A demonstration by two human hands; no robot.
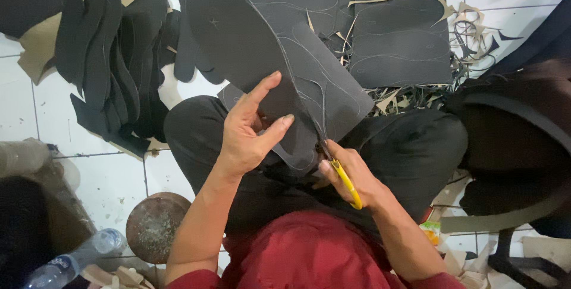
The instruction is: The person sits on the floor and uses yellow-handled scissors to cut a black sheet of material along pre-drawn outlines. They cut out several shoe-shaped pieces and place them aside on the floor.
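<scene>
My left hand grips a dark grey foam sheet by its lower edge, thumb on top, fingers behind it. The sheet carries drawn insole outlines and is partly cut to an insole shape. My right hand holds yellow-handled scissors, whose blades meet the sheet's lower right edge along a drawn line. Both hands work above my lap, over black trousers.
A pile of cut black insoles lies on the white tiled floor at the left. More marked foam sheets and tan offcut strips lie ahead. A round rusty metal object and a plastic bottle sit lower left. Dark bags stand at right.
</scene>
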